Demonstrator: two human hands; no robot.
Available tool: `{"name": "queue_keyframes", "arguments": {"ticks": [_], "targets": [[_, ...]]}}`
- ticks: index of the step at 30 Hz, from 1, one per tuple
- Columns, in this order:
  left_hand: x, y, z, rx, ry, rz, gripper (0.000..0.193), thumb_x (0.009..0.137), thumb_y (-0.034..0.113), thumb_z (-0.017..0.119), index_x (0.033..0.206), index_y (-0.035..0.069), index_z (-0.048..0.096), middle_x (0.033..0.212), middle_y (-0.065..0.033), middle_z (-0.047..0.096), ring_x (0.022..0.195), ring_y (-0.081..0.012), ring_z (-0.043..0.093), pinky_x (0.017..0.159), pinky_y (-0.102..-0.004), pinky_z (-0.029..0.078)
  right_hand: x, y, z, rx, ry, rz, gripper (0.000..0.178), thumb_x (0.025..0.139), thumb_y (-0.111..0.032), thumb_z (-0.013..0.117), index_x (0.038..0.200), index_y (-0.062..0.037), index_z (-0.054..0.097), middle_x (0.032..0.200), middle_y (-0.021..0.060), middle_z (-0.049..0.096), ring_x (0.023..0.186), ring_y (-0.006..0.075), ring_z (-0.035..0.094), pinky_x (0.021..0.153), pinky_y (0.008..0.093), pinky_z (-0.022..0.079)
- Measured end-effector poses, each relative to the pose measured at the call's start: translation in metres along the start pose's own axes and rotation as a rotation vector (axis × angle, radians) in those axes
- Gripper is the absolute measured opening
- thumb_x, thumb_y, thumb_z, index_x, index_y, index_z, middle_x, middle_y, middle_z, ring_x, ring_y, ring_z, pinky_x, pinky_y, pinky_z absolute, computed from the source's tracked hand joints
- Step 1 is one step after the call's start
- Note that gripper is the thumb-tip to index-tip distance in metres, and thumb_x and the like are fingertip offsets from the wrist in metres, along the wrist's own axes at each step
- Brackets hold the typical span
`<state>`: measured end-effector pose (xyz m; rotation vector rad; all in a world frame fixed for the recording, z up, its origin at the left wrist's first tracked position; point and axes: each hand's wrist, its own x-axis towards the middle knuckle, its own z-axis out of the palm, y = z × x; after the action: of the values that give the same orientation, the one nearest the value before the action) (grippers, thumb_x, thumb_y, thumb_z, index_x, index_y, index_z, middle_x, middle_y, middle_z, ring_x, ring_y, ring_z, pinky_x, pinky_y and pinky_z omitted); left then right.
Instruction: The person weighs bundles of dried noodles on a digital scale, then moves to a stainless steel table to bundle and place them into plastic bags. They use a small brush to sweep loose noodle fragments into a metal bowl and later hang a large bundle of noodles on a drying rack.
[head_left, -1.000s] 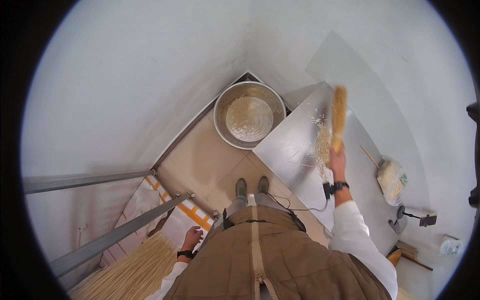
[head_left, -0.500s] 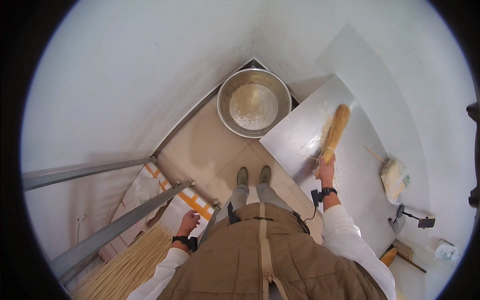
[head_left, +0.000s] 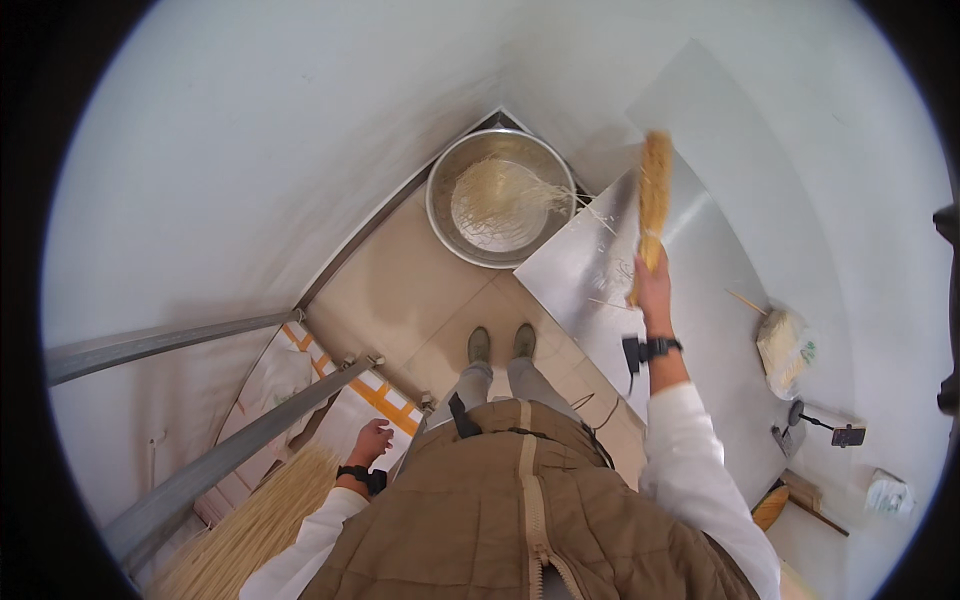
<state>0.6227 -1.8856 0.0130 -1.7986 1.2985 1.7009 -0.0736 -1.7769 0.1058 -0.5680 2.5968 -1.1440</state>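
Observation:
My right hand (head_left: 652, 287) is closed round the handle of a straw hand broom (head_left: 655, 190), held with its bristles away from me over the metal table (head_left: 715, 340). Pale thin noodle-like strands (head_left: 500, 198) lie in a round metal basin (head_left: 437, 228) in the corner. Some of them stretch across its right rim to the table edge, where a few short bits (head_left: 612, 275) lie. Low on the left, my left hand (head_left: 372, 440) holds nothing, its fingers loosely bent and apart. Beside it spreads a thick sheaf of long pale strands (head_left: 260, 525).
Two metal rails (head_left: 245, 440) run along the left above white boxes with orange tape (head_left: 385, 402). A plastic-wrapped pale block (head_left: 780, 345) and a phone on a stand (head_left: 848, 436) are at the table's right. White walls meet behind the basin.
My right hand and the broom have moved forward, the broom turning more upright in view. Strands have gone from the table toward the basin, which holds more. My left hand is nearly still.

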Motion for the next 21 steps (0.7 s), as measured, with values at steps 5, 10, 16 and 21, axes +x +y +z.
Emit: {"name": "queue_keyframes", "arguments": {"ticks": [5, 10, 16, 21], "targets": [[0.039, 0.026, -0.008, 0.116, -0.034, 0.071, 0.048, 0.091, 0.018, 0.07, 0.135, 0.001, 0.059, 0.094, -0.0125, 0.071, 0.068, -0.0189, 0.07, 0.053, -0.0339, 0.054, -0.147, 0.082, -0.109, 0.026, 0.209, 0.118, 0.064, 0.102, -0.026, 0.065, 0.158, -0.0093, 0.039, 0.122, 0.0123, 0.065, 0.087, 0.0225, 0.065, 0.078, 0.0357, 0.057], [0.062, 0.07, -0.018, 0.185, -0.076, 0.175, 0.05, 0.091, 0.02, 0.067, 0.136, 0.001, 0.058, 0.095, -0.0112, 0.071, 0.069, -0.0185, 0.07, 0.055, -0.0331, 0.054, -0.32, 0.195, -0.172, -0.168, 0.433, 0.499, 0.066, 0.101, -0.032, 0.066, 0.157, -0.0085, 0.039, 0.115, 0.0168, 0.069, 0.093, 0.0275, 0.069, 0.085, 0.0414, 0.056], [0.061, 0.115, -0.028, 0.316, -0.091, 0.231, 0.047, 0.091, 0.018, 0.067, 0.134, 0.0, 0.06, 0.092, -0.0107, 0.07, 0.07, -0.0185, 0.07, 0.054, -0.0328, 0.054, -0.394, 0.229, -0.124, -0.063, 0.329, 0.756, 0.072, 0.098, -0.04, 0.067, 0.154, -0.0069, 0.038, 0.121, 0.0252, 0.069, 0.106, 0.0403, 0.07, 0.091, 0.0482, 0.055], [0.065, 0.111, -0.041, 0.325, -0.09, 0.235, 0.045, 0.091, 0.015, 0.067, 0.132, 0.0, 0.06, 0.089, -0.0099, 0.069, 0.067, -0.0184, 0.07, 0.053, -0.032, 0.053, -0.328, 0.149, -0.028, 0.068, 0.171, 0.662, 0.075, 0.101, -0.038, 0.063, 0.161, -0.0116, 0.026, 0.112, 0.0288, 0.071, 0.1, 0.0462, 0.07, 0.086, 0.0509, 0.055]]}}
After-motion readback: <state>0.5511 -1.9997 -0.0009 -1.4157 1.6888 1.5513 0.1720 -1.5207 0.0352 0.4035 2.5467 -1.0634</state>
